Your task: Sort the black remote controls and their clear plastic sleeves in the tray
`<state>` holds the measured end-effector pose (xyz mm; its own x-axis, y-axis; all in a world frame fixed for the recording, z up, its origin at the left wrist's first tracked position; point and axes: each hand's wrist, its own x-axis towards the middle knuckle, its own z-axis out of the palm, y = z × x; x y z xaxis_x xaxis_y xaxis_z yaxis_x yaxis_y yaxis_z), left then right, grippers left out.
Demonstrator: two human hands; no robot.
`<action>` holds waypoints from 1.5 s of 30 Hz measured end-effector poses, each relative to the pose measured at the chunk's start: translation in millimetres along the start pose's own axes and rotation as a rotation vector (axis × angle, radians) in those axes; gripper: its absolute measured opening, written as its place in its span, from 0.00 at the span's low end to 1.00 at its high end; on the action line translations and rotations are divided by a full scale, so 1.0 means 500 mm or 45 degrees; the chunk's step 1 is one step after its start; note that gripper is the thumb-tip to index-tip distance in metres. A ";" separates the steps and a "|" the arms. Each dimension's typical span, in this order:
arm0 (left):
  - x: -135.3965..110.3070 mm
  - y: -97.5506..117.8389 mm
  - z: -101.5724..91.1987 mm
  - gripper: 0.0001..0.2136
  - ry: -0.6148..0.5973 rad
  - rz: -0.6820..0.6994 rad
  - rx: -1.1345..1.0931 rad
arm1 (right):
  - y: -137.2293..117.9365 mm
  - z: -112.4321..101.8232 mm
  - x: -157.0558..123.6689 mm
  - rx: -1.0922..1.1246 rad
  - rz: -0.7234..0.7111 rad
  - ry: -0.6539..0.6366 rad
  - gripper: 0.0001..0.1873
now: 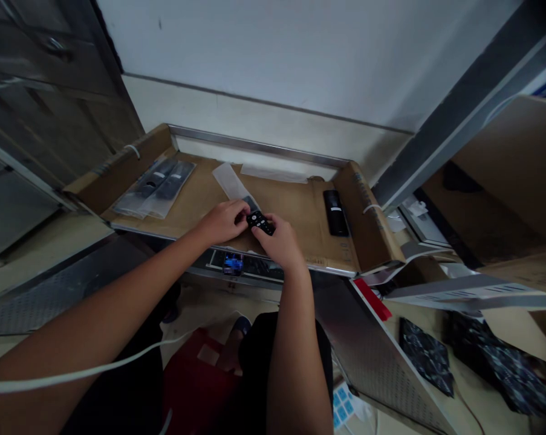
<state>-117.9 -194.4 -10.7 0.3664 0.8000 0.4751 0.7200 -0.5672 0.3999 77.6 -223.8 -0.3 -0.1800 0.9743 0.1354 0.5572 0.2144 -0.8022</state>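
Note:
A black remote control (260, 223) with pale buttons is gripped along its right side by my right hand (279, 240), fingers closed. My left hand (225, 222) has its fingertips pinched together at the remote's far left end. There they meet the near end of a translucent plastic sleeve (230, 180), which slants away across the cardboard; whether the remote's tip is inside it is hard to see. Something dark shows at that end of the sleeve. Both hands are over the front part of a cardboard-lined tray (195, 226).
Several bagged remotes (157, 184) lie at the tray's left. A black remote (335, 212) with a white label is at the right, and a flat plastic sleeve (274, 173) at the back. Cardboard walls (367, 217) rise at both sides. A white cable (95, 367) crosses my left forearm.

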 end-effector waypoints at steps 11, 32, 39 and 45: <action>-0.004 0.005 -0.003 0.08 -0.006 0.140 -0.082 | -0.029 0.044 0.027 -0.123 0.074 0.172 0.21; -0.037 0.025 0.005 0.07 0.039 -0.002 -0.222 | 0.031 0.007 0.021 0.607 0.042 -0.288 0.30; -0.034 0.022 0.004 0.08 0.087 -0.017 -0.288 | 0.030 0.008 0.024 0.383 -0.106 -0.245 0.22; -0.035 0.020 0.004 0.08 0.085 0.001 -0.338 | -0.012 0.031 0.032 -0.149 -0.039 0.019 0.05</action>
<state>-115.8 -213.7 -16.4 0.3207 0.7899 0.5227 0.5369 -0.6062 0.5868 58.7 -210.6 -2.2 -0.1866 0.9679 0.1685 0.6426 0.2500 -0.7243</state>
